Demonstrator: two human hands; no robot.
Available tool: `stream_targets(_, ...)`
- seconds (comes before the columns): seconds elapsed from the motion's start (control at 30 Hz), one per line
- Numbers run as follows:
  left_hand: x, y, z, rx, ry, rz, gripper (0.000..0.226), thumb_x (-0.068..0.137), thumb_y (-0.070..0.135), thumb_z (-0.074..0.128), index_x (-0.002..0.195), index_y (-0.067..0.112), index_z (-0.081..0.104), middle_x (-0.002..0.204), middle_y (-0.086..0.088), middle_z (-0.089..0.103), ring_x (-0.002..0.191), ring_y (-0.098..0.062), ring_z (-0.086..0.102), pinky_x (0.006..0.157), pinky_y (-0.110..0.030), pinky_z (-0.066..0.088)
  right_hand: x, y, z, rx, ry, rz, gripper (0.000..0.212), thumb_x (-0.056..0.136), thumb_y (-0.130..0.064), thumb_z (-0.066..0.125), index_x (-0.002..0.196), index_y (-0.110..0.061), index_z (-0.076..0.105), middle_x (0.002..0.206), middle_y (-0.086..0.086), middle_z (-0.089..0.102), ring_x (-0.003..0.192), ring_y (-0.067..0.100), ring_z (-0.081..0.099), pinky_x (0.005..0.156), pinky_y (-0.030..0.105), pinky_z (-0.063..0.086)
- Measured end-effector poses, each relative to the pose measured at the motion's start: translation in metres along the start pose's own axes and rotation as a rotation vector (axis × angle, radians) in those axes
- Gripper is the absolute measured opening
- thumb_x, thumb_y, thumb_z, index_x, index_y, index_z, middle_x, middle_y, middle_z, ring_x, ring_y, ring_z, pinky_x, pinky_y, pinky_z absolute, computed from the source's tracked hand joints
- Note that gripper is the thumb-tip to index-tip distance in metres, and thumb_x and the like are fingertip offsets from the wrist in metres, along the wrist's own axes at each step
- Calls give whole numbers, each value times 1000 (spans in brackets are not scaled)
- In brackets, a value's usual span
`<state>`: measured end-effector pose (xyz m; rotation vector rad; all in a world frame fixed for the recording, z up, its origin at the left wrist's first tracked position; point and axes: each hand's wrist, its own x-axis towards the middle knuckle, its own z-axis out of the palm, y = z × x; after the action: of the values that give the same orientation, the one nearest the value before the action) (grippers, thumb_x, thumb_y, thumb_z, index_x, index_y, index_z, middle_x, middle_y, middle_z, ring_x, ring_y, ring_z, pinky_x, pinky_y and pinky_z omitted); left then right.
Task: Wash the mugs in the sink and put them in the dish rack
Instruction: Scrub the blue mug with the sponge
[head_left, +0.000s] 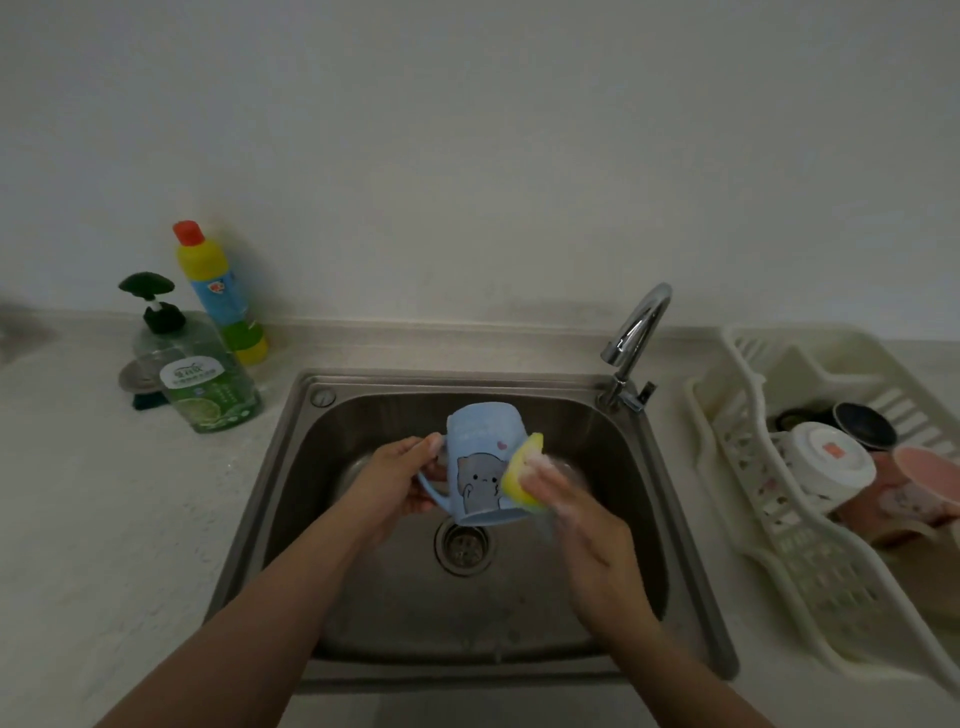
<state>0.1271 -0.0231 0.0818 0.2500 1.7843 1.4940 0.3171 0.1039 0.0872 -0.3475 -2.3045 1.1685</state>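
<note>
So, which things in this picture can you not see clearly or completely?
All in the head view:
- Right hand: motion blur and foam hide its fingers on the yellow sponge.
- Blue mug: its inside faces away; its handle is partly behind the left hand.
- Pink mugs in the dish rack: cut off by the right edge.
- Soap bottle: label text too small.
- Tap: no visible stream; dim light leaves this uncertain.

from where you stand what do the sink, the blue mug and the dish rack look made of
Sink: brushed stainless steel, by its grey metallic sheen.
Blue mug: matte pale blue with a printed cat; plastic or glazed ceramic, unclear.
Dish rack: cream moulded plastic, judging by its slotted, rounded ribs.
</note>
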Motion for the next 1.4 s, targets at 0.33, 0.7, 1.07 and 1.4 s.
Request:
stream_targets(0.33,-1,10,7,163,42,27,37,99,37,53,98,1,63,80,-6,72,62,-15,65,53,-25,52,20,20,6,-374,-182,-410,40,92,-9,46,130,-16,59,142,4,52,137,19,42,111,35,37)
stream_targets(0.7,-2,5,-3,250,60,32,32,100,36,51,94,6,63,85,-7,72,66,-16,69,55,-25,53,17,30,7,-293,-302,-454,39,94,-16,46,133,-18,53,143,3,50,140,18,37,112,42,34)
stream_targets(1.07,-7,5,-1,69,-35,-14,34,103,32,45,109,4,64,84,-4,70,63,-11,64,52,-20,49,27,-9,0,-152,-58,-65,32,94,-40,55,117,-22,67,108,-1,72,99,7,68,74,16,53)
stream_targets(1.4,-3,8,6,201,-26,29,36,101,36,48,104,3,64,88,-6,72,68,-15,65,56,-24,51,33,3,2,-160,-69,-165,32,97,-33,47,126,-45,57,147,-29,36,141,-2,28,111,24,35)
